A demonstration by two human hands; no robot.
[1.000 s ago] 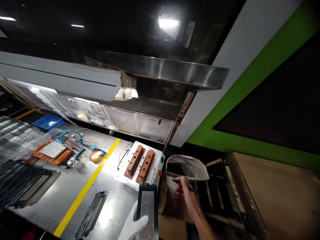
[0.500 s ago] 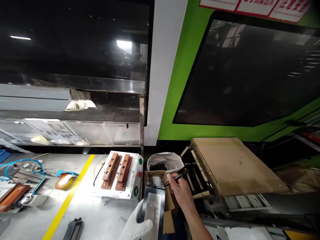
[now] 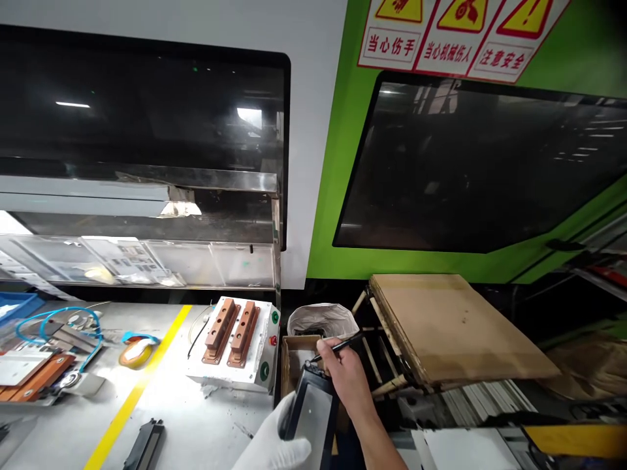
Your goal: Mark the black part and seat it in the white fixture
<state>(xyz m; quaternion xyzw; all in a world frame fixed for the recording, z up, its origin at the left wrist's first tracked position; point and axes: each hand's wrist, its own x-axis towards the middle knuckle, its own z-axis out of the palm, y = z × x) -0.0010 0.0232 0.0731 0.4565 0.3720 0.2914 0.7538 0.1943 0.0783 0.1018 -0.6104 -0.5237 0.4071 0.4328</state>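
My left hand (image 3: 274,444), in a white glove, grips the near end of a long black frame part with a grey inner panel (image 3: 313,412), held over the right edge of the steel bench. My bare right hand (image 3: 345,375) holds a thin black pen-like tool (image 3: 337,346), and its tip touches the far end of the frame part. Just beyond them stand an open cardboard box (image 3: 294,356) and a bag-lined bin (image 3: 321,320).
A white fixture box with two copper blocks (image 3: 232,346) sits on the steel bench (image 3: 196,418) by a yellow line. Another black frame (image 3: 144,444) lies near the front edge. Blue hose, tape and orange plates lie left. A cardboard sheet (image 3: 450,326) rests on a rack at right.
The view has swung right and up. My right hand has come in from the bin to the frame's far end. My left hand keeps hold of the frame, now tilted slightly.
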